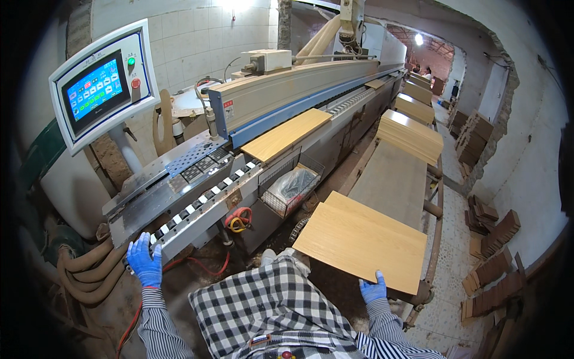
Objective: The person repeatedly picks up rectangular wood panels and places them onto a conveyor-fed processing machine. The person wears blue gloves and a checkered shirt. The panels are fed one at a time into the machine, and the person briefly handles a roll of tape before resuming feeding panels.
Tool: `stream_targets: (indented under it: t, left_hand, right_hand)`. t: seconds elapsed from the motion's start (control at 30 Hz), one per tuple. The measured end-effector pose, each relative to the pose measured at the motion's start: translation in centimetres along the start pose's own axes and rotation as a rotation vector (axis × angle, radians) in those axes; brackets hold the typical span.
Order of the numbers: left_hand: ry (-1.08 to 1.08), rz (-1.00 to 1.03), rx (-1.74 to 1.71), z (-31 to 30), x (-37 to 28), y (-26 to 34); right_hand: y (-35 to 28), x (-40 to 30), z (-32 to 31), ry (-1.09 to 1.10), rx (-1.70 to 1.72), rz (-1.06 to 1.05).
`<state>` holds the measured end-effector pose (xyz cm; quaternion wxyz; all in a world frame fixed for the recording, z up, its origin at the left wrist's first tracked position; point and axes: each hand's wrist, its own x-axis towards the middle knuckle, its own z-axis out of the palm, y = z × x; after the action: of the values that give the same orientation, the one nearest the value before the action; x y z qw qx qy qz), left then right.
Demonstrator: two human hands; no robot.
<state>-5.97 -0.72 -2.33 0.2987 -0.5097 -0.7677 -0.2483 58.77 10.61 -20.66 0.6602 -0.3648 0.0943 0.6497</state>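
Note:
My left hand (144, 260), in a blue glove with pale fingertips, rests on the near end of the machine's roller rail (206, 199), fingers spread. My right hand (374, 287), gloved alike, grips the near edge of a wood-grain panel (363, 240), thumb on top and fingers beneath. That panel lies over another panel at the near end of the conveyor. A further wood-grain panel (289, 133) lies flat on the machine's feed track, beside the blue-edged beam. Farther along the track is a smaller panel piece (374, 84).
A control panel with a lit screen (95, 92) stands at the left. A wire basket (291, 184) holding a plastic bag hangs off the machine, near orange-handled scissors (239, 220). Panel stacks (410, 134) line the roller conveyor. Brown boards (500, 233) stand on the right floor; people are far off.

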Motion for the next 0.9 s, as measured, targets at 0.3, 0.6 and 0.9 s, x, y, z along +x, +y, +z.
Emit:
stream_targets:
  t: [0.3, 0.6, 0.9]
  left_hand:
    - [-0.135, 0.020, -0.073, -3.5, -1.5, -0.4]
    - [-0.296, 0.144, -0.391, -10.0, -3.9, 9.8]
    - [-0.165, -0.052, -0.020, -12.4, -8.0, 4.2]
  right_hand:
    - [-2.4, -4.9, 2.4, -0.249, -0.235, -0.069]
    - [8.5, -9.7, 15.1, -0.747, -0.473, 0.177]
    - [23.8, -14.4, 27.0, -0.974, -0.750, 0.588]
